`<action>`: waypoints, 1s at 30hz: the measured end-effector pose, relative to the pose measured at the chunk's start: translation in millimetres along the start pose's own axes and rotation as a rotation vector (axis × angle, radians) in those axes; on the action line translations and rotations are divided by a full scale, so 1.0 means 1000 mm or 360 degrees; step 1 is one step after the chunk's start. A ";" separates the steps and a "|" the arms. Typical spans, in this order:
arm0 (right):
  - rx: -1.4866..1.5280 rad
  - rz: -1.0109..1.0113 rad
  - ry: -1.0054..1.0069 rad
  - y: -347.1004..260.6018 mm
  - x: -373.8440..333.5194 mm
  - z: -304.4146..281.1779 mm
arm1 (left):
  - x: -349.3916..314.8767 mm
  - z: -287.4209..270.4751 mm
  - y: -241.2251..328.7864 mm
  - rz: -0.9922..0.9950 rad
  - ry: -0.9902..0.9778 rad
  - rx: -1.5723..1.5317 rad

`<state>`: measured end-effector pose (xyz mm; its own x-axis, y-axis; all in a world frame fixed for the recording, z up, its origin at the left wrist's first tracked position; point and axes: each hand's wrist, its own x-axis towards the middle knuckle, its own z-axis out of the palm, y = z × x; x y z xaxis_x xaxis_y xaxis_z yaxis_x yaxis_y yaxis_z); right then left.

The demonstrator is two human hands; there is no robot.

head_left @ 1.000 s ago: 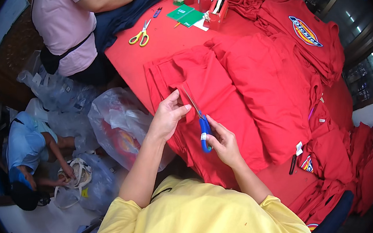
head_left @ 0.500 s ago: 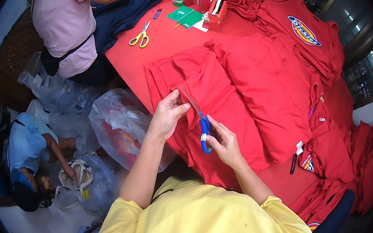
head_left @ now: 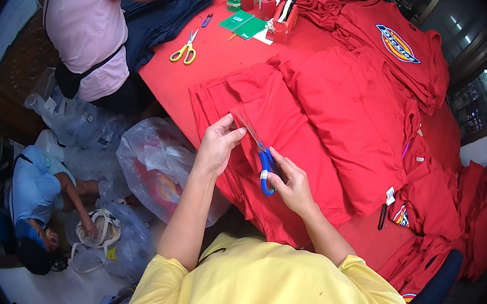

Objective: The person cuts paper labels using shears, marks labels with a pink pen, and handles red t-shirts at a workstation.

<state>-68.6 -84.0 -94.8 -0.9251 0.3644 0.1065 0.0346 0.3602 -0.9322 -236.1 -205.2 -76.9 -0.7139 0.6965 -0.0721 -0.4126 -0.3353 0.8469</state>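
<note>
My right hand [head_left: 294, 187] grips a pair of scissors [head_left: 267, 166] by their blue handles, which carry a bit of white tape. The blades point away from me and to the left, lying along the red garment [head_left: 268, 102] near its folded edge. Between the thumb and fingers of my left hand [head_left: 218, 147], a small part of that red cloth is pinched, right beside the blade tips. Whether the blades have a thread or cloth between them is too small to tell. The garment lies spread and wrinkled on the red-topped table [head_left: 174, 82].
Yellow-handled scissors [head_left: 184, 52], a small thread snipper [head_left: 207, 20], a green booklet [head_left: 245, 24] and a red tape dispenser [head_left: 284, 23] lie farther off. Red shirts [head_left: 390, 47] pile up at the right. Co-workers stand by dark cloth [head_left: 167, 17] and crouch among plastic bags [head_left: 155, 155].
The scissors' handles have shifted slightly left and up with my right hand. My left hand keeps its pinch on the red cloth, nearly in place.
</note>
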 end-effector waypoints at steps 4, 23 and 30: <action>0.0141 0.0151 -0.0014 -0.003 0.007 0.000 | -0.001 -0.002 -0.001 -0.0033 0.0010 0.0129; 0.0048 0.0104 0.0092 0.001 0.010 0.002 | -0.002 0.003 -0.002 -0.0032 0.0044 0.0128; -0.0062 0.0110 0.0017 0.003 0.002 -0.003 | 0.019 -0.016 -0.013 -0.0012 0.0244 -0.0385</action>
<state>-69.3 -79.4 -95.9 -0.9158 0.3989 0.0463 0.1130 0.3668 -0.9234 -253.7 -198.1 -97.4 -0.7801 0.6014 -0.1723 -0.5278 -0.4849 0.6973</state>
